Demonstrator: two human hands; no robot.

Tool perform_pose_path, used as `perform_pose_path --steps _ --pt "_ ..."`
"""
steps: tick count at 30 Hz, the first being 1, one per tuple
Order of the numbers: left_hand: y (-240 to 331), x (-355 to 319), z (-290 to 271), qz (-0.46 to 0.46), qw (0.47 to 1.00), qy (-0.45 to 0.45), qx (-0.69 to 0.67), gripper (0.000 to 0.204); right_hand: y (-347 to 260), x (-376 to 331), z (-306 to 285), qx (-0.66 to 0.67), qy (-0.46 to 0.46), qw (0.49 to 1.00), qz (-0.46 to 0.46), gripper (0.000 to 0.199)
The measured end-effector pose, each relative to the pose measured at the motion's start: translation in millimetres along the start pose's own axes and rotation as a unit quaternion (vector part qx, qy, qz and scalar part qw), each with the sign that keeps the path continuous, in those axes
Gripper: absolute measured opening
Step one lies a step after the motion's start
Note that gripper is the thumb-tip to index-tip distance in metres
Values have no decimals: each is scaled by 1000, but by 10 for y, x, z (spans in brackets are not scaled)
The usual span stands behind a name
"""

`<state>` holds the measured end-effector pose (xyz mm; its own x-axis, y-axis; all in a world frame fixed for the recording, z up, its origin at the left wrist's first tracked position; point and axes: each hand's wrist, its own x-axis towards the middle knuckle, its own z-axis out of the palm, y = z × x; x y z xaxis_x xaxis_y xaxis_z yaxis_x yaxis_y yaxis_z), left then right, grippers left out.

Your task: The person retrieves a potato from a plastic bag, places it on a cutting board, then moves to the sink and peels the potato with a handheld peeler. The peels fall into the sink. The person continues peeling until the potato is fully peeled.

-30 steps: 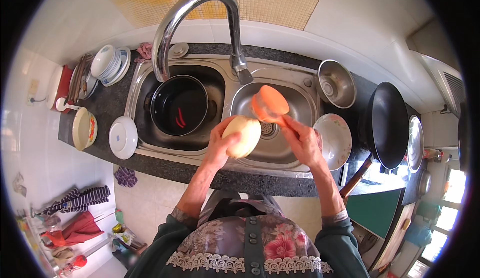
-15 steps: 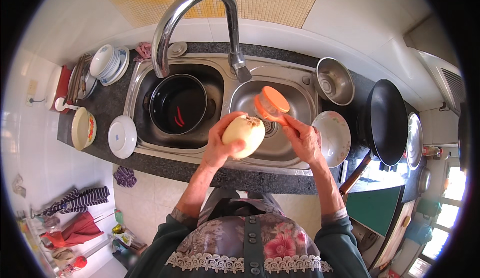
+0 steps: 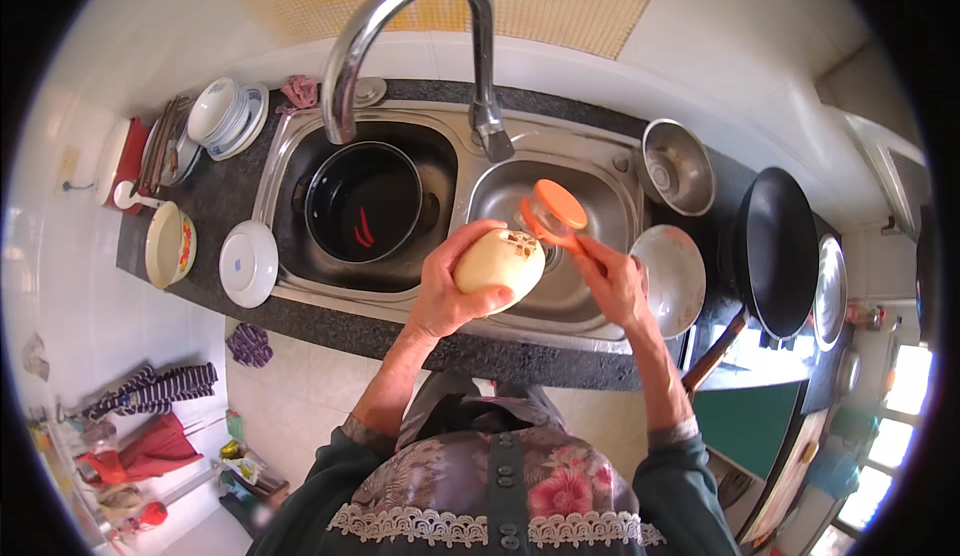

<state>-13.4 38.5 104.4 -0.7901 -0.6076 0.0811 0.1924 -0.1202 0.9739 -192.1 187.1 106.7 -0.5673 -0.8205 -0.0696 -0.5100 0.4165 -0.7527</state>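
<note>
My left hand is wrapped around a pale, peeled, roundish vegetable with a rough brown spot at its top end. In my right hand is an orange peeler with a round orange cap and a see-through body. The peeler's head is close to the vegetable's brown end; I cannot tell whether they touch. Both hands are over the front of the double steel sink, mostly above its right basin.
A black pot with red streaks inside stands in the left basin under the curved faucet. To the right are a steel bowl, a floral plate and a black wok. Stacked bowls and a white plate are left.
The vegetable has tilted so that its brown end shows more, and the peeler has shifted slightly. The whole view has moved a little. Both holds are unchanged.
</note>
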Motion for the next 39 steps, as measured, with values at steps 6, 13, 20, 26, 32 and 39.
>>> perform_pose_path --steps 6,13,20,26,32,39 --pt "-341 -23 -118 -101 966 135 -197 50 -263 -131 8 171 -10 985 -15 32" --pt "-348 38 25 -212 908 116 -342 51 -318 -315 184 78 -42 983 -158 27" --pt "-335 -69 23 -253 898 121 -338 50 -32 -83 213 51 11 990 -130 31" --pt "-295 -57 -17 -234 914 166 -287 49 -90 51 75 102 37 994 -30 36" --pt "-273 -11 -46 -173 941 166 -237 44 -176 -78 85 100 -22 994 -37 35" --pt "-245 -32 -38 -182 939 181 -229 42 -147 29 71 129 -1 991 22 35"
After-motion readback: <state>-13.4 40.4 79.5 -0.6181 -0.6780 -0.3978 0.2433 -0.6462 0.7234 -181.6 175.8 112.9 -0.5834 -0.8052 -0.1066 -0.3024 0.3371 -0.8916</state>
